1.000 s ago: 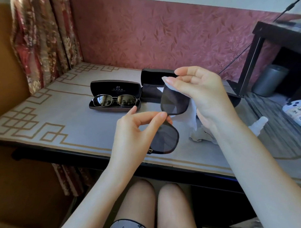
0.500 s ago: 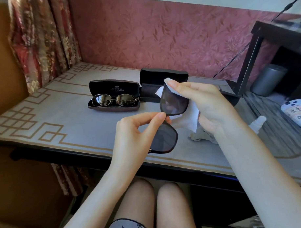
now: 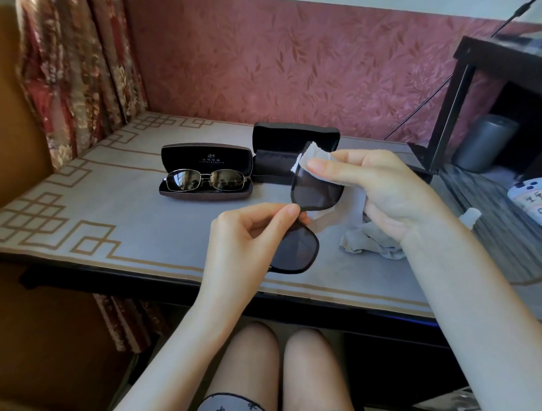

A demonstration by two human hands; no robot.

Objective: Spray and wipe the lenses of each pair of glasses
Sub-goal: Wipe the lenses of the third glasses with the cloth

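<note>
Pinching the black sunglasses at the bridge, left hand steadies them; right hand clamps a white wipe over one lens. Likely light, smudge-prone: grip the frame only.

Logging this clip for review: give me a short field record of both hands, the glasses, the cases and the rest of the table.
left hand: pinches black-framed dark-lens sunglasses near the bridge
right hand: holds white wiping cloth folded over the upper lens
second pair: metal-framed glasses lying in open dark hard case
other case: black hard case, open, no glasses seen inside
also on grey patterned table: crumpled grey cloth; small white bottle, mostly hidden behind right forearm
</note>
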